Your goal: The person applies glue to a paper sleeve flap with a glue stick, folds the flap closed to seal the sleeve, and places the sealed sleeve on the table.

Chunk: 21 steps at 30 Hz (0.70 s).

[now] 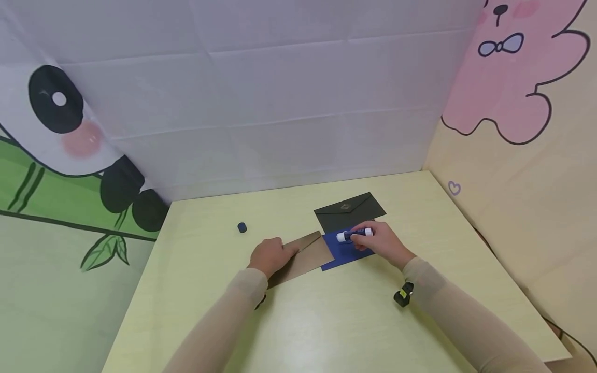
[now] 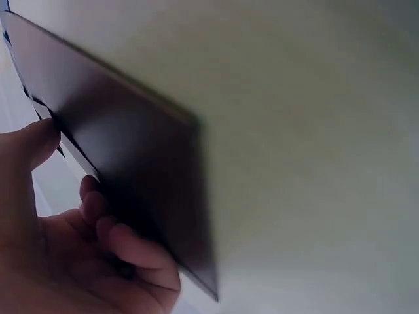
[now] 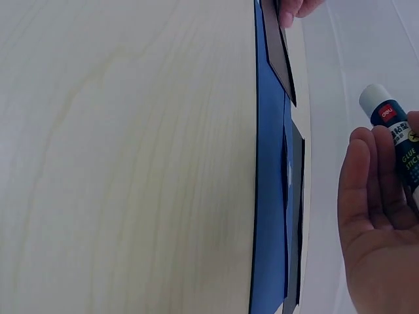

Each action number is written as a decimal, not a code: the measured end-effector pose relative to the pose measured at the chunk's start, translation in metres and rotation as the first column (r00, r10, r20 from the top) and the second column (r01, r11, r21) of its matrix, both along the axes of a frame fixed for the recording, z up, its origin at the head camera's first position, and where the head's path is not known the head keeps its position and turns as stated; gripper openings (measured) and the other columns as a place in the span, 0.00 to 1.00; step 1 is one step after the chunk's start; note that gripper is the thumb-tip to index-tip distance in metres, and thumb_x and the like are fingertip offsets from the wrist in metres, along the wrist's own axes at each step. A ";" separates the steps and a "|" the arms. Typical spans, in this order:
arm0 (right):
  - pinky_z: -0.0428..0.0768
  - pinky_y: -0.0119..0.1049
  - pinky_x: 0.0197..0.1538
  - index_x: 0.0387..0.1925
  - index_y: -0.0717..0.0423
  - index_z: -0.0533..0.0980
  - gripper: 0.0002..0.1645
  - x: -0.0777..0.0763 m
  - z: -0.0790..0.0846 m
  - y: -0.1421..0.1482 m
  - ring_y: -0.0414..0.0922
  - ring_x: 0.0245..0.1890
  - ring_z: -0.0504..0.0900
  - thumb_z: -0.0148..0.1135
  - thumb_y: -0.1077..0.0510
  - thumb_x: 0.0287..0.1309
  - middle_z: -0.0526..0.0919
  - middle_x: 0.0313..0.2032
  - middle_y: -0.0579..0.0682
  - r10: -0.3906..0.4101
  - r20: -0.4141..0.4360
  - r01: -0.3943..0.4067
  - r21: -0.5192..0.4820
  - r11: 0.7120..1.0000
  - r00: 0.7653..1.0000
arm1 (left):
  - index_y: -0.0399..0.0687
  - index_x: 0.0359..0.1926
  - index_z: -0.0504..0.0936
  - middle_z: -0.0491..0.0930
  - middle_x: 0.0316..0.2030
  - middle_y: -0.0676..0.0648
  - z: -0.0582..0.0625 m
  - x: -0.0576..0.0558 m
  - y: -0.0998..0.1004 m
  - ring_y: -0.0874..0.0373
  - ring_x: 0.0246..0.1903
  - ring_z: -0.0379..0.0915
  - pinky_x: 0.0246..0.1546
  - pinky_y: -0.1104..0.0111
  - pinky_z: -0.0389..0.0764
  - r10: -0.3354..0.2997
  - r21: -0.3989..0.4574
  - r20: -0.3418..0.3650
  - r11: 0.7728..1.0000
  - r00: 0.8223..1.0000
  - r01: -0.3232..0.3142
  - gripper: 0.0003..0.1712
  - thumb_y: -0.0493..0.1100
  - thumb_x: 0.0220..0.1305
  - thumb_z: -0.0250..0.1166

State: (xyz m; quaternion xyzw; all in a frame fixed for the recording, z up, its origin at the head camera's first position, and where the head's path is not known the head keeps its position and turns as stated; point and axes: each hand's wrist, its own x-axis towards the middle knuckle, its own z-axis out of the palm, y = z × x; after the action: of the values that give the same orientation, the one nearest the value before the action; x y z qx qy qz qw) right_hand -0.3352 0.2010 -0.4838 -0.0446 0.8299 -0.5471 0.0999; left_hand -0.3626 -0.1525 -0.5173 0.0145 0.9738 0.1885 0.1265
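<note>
In the head view my left hand (image 1: 270,257) grips a brown envelope (image 1: 318,256) by its far edge, near the flap. The left wrist view shows the thumb and curled fingers (image 2: 134,247) along that edge, with the envelope (image 2: 141,170) slanting away. My right hand (image 1: 383,245) holds an uncapped glue stick (image 1: 346,237) above a blue envelope (image 1: 342,255). The stick's white end points left, and "GLUE STICK" is readable on its label (image 3: 399,136). The brown envelope overlaps the blue one's left end.
A black envelope (image 1: 368,207) with a gold emblem lies behind the blue one, partly under it. The dark blue cap (image 1: 242,227) stands on the table (image 1: 205,243) to the left. A white cloth wall (image 1: 303,145) rises at the table's back edge.
</note>
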 end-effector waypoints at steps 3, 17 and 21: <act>0.96 0.37 0.54 0.63 0.65 0.88 0.21 -0.001 -0.001 -0.002 0.46 0.42 0.93 0.76 0.54 0.81 0.95 0.48 0.62 0.005 -0.003 -0.005 -0.003 1.000 1.000 | 0.40 0.46 0.88 0.90 0.40 0.43 0.000 -0.003 0.006 0.49 0.36 0.83 0.42 0.56 0.84 0.029 -0.009 0.024 1.000 0.999 -0.029 0.38 0.74 0.75 0.64; 0.97 0.39 0.54 0.63 0.64 0.88 0.21 -0.004 -0.002 -0.006 0.47 0.42 0.93 0.76 0.54 0.81 0.95 0.47 0.60 0.016 -0.017 -0.016 -0.007 1.000 1.000 | 0.44 0.30 0.79 0.75 0.29 0.47 0.004 -0.018 -0.006 0.51 0.31 0.74 0.37 0.59 0.79 -0.011 0.032 0.076 0.999 0.997 0.008 0.40 0.77 0.70 0.73; 0.97 0.43 0.56 0.63 0.64 0.88 0.21 -0.004 -0.003 -0.006 0.48 0.42 0.94 0.76 0.54 0.80 0.96 0.47 0.60 0.018 -0.015 -0.018 -0.015 1.000 1.000 | 0.49 0.22 0.69 0.62 0.25 0.51 0.011 -0.020 -0.012 0.54 0.27 0.64 0.33 0.60 0.69 -0.012 0.117 0.115 0.993 0.993 -0.002 0.40 0.72 0.68 0.80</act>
State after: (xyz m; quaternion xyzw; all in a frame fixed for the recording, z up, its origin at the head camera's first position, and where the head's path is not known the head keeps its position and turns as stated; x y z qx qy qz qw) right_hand -0.3397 0.1950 -0.4869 -0.0570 0.8261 -0.5520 0.0984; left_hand -0.3822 -0.1644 -0.5062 0.0134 0.9521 0.2452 0.1822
